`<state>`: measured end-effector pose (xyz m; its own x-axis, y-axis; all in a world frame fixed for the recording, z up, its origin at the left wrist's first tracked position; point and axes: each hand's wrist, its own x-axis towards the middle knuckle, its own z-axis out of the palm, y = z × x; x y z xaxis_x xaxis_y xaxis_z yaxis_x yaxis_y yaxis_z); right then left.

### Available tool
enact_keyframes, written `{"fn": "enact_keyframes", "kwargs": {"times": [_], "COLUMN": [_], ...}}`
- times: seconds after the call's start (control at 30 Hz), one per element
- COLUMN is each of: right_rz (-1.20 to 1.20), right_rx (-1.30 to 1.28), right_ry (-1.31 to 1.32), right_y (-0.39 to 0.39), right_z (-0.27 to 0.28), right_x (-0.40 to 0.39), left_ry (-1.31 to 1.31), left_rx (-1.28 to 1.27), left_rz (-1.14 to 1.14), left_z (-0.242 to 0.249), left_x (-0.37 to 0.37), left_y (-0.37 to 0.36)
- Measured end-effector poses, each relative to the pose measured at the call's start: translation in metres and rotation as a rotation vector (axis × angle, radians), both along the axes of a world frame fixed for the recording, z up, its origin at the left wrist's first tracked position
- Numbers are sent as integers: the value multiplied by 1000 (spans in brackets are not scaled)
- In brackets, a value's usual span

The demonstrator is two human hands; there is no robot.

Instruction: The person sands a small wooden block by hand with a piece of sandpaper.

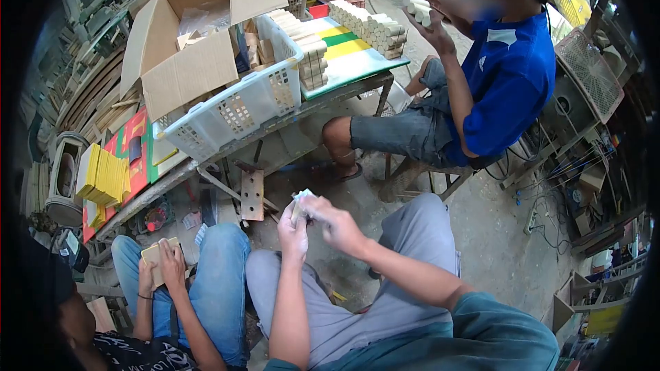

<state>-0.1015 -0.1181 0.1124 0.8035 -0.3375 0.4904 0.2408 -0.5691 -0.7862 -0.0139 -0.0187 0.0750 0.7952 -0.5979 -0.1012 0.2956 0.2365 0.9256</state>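
Above my lap, my left hand (293,235) holds a small pale piece (300,210), upright between its fingers. My right hand (333,222) is beside it, its fingers bent at the top of the piece against something whitish. The fingers partly hide both, and what the whitish thing is cannot be made out. Beyond my hands, a wooden board with holes (252,196) leans under the table.
A co-worker in a blue shirt (509,89) holds pale cylinders at the right. Another person at the left holds a yellowish block (152,257). The table bears a white crate (237,113), a cardboard box (185,72), stacked cylinders (371,27) and yellow pieces (103,175).
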Motion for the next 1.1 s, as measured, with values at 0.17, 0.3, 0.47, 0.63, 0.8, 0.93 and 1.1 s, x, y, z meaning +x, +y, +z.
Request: {"fn": "enact_keyframes", "kwargs": {"times": [0.17,0.3,0.47,0.63,0.8,0.93,1.1], "right_rz": [-178,-177,-110,-133,-140,-123,-121], "right_rx": [16,16,53,56,63,50,95], "right_ry": [225,114,131,158,157,175,154], "right_y": [-21,-15,-7,-11,-11,-11,-4], "right_z": [-20,-9,-17,-12,-17,-16,-11], "right_x": [7,8,-2,1,-3,0,1], "left_ry": [-13,-56,-64,-99,-89,-63,-63], "left_rx": [-53,36,16,48,51,64,83], "left_rz": [-80,-24,-14,-86,-36,-24,20], "left_z": [1,7,12,7,9,6,6], "left_x": [-6,0,-3,-5,-4,-2,-4], "left_y": [-1,2,1,0,-1,6,5]}}
